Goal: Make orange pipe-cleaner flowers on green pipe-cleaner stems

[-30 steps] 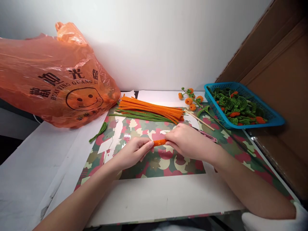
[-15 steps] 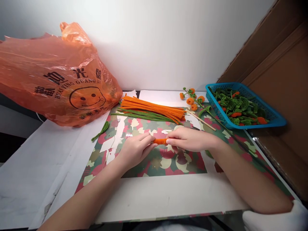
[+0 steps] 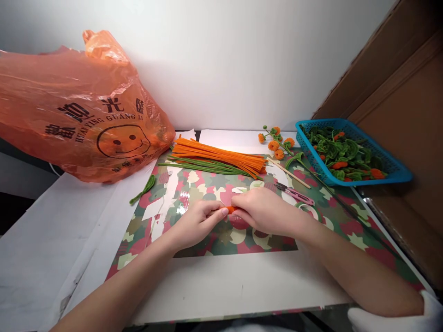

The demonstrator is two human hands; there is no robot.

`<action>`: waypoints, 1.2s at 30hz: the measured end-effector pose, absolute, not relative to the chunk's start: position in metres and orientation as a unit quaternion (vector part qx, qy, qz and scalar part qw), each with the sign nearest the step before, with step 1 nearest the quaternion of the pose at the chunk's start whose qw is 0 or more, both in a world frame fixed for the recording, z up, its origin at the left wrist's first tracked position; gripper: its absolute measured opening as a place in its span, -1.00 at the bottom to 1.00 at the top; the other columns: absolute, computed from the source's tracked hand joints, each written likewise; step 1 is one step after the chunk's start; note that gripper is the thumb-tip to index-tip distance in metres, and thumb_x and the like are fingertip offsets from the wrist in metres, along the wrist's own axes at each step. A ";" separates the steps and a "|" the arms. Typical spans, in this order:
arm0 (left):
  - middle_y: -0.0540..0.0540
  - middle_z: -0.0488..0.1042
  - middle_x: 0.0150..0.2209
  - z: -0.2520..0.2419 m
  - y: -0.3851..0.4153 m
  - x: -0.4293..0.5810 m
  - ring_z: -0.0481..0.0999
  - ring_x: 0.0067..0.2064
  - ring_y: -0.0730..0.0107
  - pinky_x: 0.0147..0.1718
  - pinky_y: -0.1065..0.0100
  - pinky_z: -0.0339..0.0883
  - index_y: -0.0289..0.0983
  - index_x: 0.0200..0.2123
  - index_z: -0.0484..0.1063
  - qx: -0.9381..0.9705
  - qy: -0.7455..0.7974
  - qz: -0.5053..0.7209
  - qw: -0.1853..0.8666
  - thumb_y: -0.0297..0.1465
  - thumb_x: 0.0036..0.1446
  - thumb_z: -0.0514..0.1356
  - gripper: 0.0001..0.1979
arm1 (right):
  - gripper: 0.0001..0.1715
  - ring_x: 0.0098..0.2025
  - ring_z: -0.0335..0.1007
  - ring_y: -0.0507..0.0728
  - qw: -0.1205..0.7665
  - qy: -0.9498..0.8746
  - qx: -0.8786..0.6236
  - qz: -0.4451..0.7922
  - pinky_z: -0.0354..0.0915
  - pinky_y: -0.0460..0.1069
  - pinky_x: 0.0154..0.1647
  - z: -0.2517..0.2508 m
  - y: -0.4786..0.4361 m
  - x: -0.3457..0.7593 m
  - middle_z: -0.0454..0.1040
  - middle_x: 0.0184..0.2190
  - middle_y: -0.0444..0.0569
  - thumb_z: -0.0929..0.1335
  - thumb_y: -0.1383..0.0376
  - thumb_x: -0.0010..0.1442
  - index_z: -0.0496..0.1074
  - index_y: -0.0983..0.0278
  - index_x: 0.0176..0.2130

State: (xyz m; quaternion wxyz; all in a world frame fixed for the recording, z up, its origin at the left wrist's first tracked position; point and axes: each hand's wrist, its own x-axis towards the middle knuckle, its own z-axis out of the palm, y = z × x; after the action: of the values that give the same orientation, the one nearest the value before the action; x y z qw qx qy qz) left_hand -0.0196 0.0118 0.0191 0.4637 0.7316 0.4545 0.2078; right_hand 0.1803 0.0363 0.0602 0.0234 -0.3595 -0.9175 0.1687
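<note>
An orange fuzzy coil (image 3: pixel 230 210) shows between my two hands over the patterned mat (image 3: pixel 207 242). My left hand (image 3: pixel 200 220) pinches its left end between thumb and fingers. From the right, my right hand (image 3: pixel 261 210) is closed round the other end and covers much of it. Behind the hands lies a bundle of orange fuzzy stems (image 3: pixel 218 154), with green stems (image 3: pixel 211 167) along its front edge. Right of my right hand are pink-handled scissors (image 3: pixel 296 193) and a roll of green tape (image 3: pixel 309 211), partly hidden by my forearm.
An orange plastic bag (image 3: pixel 90 110) stands at the left, near a green leaf piece (image 3: pixel 143 190). Orange flowers on a green stem (image 3: pixel 276 142) and a wooden stick (image 3: pixel 289 174) lie at the back right. A blue basket (image 3: pixel 398 174) holds green and orange pieces. Cardboard (image 3: pixel 391 97) rises behind it.
My right hand has moved slightly left and turned, covering more of the coil. The scissors and tape now show beside it. My left hand has shifted slightly down.
</note>
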 end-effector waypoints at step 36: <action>0.10 0.04 -0.59 0.016 0.015 -0.021 0.03 -0.54 0.52 -0.57 0.45 -0.05 -0.26 -0.55 0.16 0.756 0.473 0.225 0.393 -0.27 0.28 -0.03 -0.65 | -0.75 -0.53 0.02 0.00 0.026 -0.914 -0.344 0.212 -0.14 -0.07 -0.51 0.048 0.049 0.178 0.25 -0.57 -0.16 0.20 0.28 0.29 0.29 0.28 -0.42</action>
State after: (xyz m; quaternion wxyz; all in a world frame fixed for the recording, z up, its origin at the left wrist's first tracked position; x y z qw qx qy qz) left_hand -0.0215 0.0146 0.0158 0.3932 0.7555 0.4734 0.2246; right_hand 0.1785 0.0489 0.0485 0.0257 -0.3443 -0.9142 0.2122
